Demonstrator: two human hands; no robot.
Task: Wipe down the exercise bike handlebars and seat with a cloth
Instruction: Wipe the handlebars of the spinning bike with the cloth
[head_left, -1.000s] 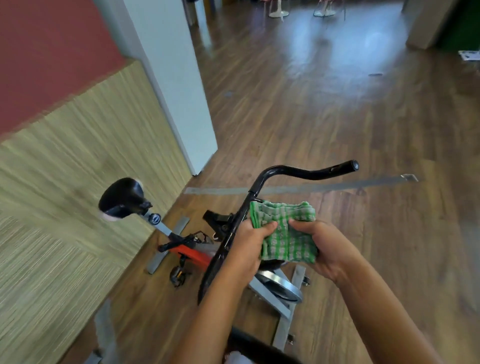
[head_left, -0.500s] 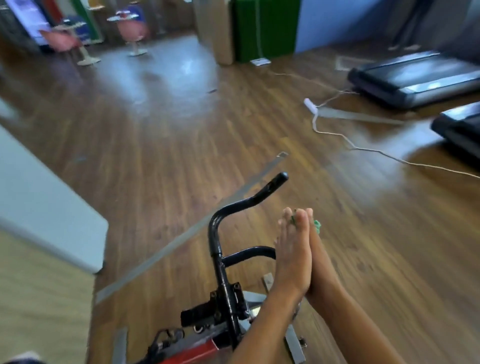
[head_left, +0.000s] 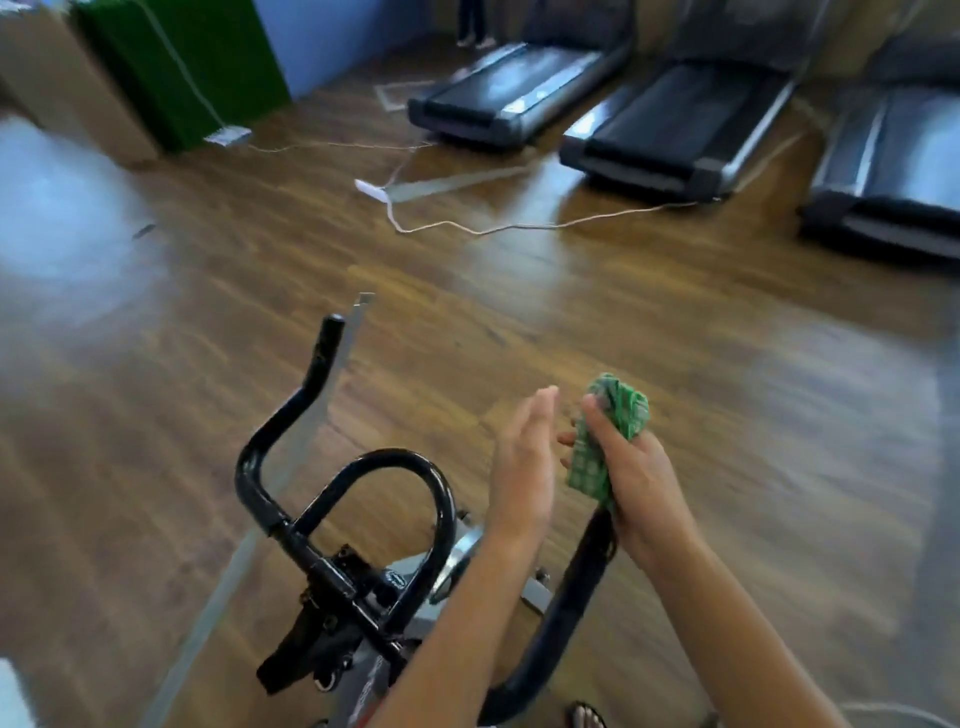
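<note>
The exercise bike's black handlebars (head_left: 270, 499) fill the lower middle of the head view, with a left horn rising to the upper left and a centre loop (head_left: 410, 467). My right hand (head_left: 639, 478) grips a green checked cloth (head_left: 608, 436) wrapped around the top of the right handlebar horn (head_left: 576, 587). My left hand (head_left: 522, 467) is held flat, fingers straight, just left of the cloth and apart from the bar. The seat is out of view.
Three black treadmills (head_left: 519, 88) line the far right of the wooden floor. A white cable and power strip (head_left: 371, 189) trail across the floor ahead. A green panel (head_left: 182, 67) and cardboard stand at the back left. A sandalled foot (head_left: 587, 717) shows at the bottom.
The view swung right from the wall and seat to the treadmills. My hands, pressed together around the cloth half a second ago, have parted; the right hand now holds the cloth on the right bar.
</note>
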